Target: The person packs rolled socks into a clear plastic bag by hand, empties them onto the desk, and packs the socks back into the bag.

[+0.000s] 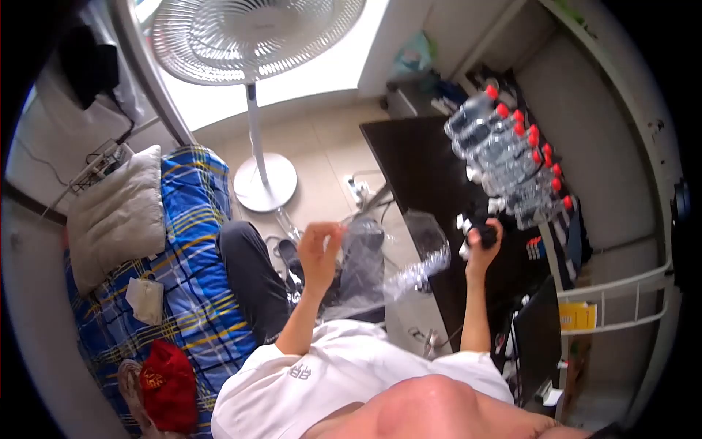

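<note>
My left hand [319, 252] is raised over my lap, thumb and fingers pinched on the upper edge of a clear plastic bag [363, 271]. The bag hangs open and crumpled between my arms, its shiny wrinkled side reaching the dark desk. My right hand [484, 245] is above the desk, fingers wrapped round a small black bundle [482, 228] with white bits at its side. What the bundle is made of I cannot make out. Just beyond it stand several clear plastic bottles [504, 150] with red caps, grouped in rows.
The dark desk [406, 150] runs along my right, with a black laptop screen [536, 340] near me. A white standing fan [265, 183] is ahead. On my left, a bed with a blue plaid sheet [194, 256] holds a pillow [117, 216], a tissue pack [145, 301] and red cloth [169, 388].
</note>
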A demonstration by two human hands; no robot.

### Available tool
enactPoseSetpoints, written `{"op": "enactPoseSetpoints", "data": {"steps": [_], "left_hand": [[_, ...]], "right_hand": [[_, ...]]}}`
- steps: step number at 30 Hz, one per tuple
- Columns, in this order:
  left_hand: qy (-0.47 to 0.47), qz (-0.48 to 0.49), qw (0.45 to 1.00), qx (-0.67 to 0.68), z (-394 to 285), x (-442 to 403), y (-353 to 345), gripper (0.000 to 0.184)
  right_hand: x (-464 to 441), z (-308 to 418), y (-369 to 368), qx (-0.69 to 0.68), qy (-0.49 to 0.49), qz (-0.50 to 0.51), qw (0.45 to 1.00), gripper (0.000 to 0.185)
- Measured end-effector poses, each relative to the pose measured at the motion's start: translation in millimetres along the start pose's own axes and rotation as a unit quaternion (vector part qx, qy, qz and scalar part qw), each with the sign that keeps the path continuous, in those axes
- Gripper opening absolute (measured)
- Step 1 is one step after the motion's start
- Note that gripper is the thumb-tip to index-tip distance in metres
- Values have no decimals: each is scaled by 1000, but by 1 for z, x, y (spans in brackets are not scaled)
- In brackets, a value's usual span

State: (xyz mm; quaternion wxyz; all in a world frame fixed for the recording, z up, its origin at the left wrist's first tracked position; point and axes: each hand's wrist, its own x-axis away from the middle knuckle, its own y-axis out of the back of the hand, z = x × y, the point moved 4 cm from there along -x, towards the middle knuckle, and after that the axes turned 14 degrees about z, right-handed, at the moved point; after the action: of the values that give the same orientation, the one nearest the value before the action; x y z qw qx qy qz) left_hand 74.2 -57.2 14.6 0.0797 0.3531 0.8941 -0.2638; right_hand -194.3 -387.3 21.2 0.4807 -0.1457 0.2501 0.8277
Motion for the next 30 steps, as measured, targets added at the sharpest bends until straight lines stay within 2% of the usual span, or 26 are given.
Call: {"op": "enactPoseSetpoints", "data": {"steps": [2, 4, 5, 6, 7, 8, 10, 13, 16, 19, 20, 23, 26, 28, 30], "left_hand": [[-6, -4, 1000, -3, 6, 1, 5, 8], [-6, -2, 999, -34, 2, 6, 6, 8], [-24, 7, 999, -34, -2, 3, 5, 9], [-41, 16, 998, -34, -6, 1, 4, 9], [-84, 27, 996, -8, -9, -2, 0, 10], [-86, 32, 996, -13, -10, -2, -2, 11], [-87, 47, 995, -8, -16, 0, -9, 11], [-103, 77, 992, -18, -18, 3, -16, 10], [-110, 97, 988, -42, -22, 4, -16, 9], [-104, 121, 987, -38, -22, 5, -23, 7], [-105, 124, 986, -35, -22, 6, -25, 7], [-111, 142, 983, -27, -19, 8, -29, 7], [-108, 115, 987, -41, -19, 11, -26, 7], [-107, 111, 987, -44, -21, 12, -25, 8], [-107, 109, 987, -48, -23, 11, -25, 8]], "right_hand": [[-9, 24, 11, -190, -53, 37, 980, 60], [-16, 102, -5, -308, -31, 126, 943, 67], [-21, 133, -21, -304, -5, 192, 933, 67], [-24, 163, -37, -298, 21, 257, 919, 68], [-27, 172, -51, -234, 23, 355, 905, 65], [-28, 180, -65, -164, 39, 448, 878, 63], [-14, 183, -113, 7, 52, 569, 821, 56], [1, 168, -138, 67, 42, 609, 789, 53], [-13, 177, -121, -14, -31, 584, 811, 58], [-21, 176, -106, 44, -63, 517, 853, 61], [-21, 176, -105, 106, 55, 463, 879, 65], [-25, 195, -88, 187, 245, 295, 904, 70], [-18, 206, -53, 90, 317, 132, 935, 77], [-7, 213, -46, 9, 315, 74, 946, 76], [-4, 221, -55, 85, 320, 140, 933, 76]]}}
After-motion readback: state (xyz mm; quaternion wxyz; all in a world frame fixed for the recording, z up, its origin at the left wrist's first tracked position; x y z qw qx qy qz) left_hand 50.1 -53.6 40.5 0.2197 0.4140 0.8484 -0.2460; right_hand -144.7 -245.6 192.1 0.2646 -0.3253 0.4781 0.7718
